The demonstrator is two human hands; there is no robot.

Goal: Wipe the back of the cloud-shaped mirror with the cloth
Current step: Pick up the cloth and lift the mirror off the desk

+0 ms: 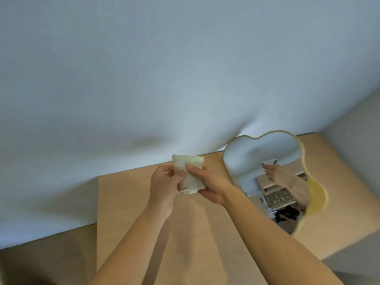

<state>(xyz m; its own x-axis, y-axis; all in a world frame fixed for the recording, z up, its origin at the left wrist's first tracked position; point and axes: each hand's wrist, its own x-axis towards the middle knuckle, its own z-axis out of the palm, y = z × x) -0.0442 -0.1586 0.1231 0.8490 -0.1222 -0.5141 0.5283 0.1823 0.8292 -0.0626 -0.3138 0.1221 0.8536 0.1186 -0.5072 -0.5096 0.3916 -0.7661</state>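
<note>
The cloth point(188, 175) is pinched between the fingers of the left hand point(164, 188) and right hand point(207, 182). The upright cloud-shaped mirror point(267, 173), apart from both and unsupported on the worktop point(133, 202), could be toppled if its unseen back is pressed without bracing.

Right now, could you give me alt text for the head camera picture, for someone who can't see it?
Two bare hands, left and right, hold a folded pale cloth above a light wooden table. A cloud-shaped mirror with a yellow frame stands to the right, glass facing the camera, by a plain wall.

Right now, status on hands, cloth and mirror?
Left hand and right hand both gripping folded cloth. Cloud-shaped mirror untouched, glass side facing us. Nothing between.
</note>
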